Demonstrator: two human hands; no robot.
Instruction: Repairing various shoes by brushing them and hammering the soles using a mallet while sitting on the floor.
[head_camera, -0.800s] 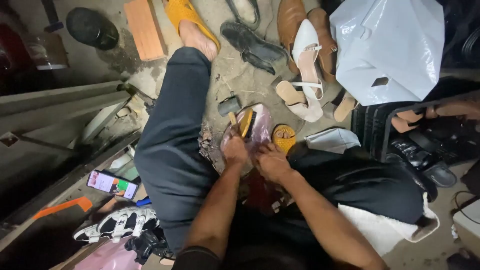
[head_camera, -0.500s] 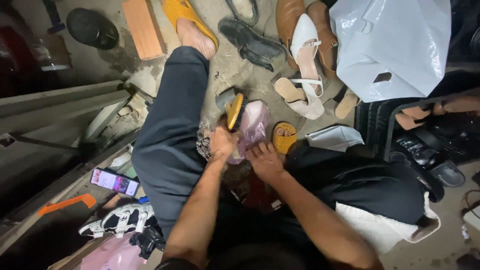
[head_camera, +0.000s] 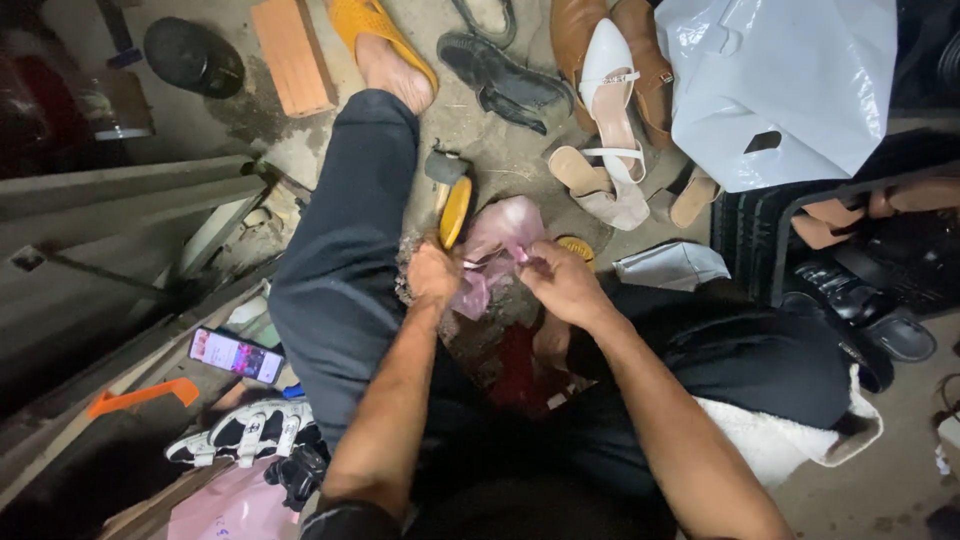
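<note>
Fingers of both hands pinch a pink plastic bag (head_camera: 497, 245) open.

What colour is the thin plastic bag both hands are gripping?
Translucent pink; the plastic bag shows best in the head view.

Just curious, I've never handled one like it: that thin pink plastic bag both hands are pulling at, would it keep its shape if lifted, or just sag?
The pink plastic bag would probably sag: it already crumples and folds between the left hand and the right hand. It looks thin and see-through, so likely very light. The glossy film may be somewhat slippery, though it seems easy to pinch.
</note>
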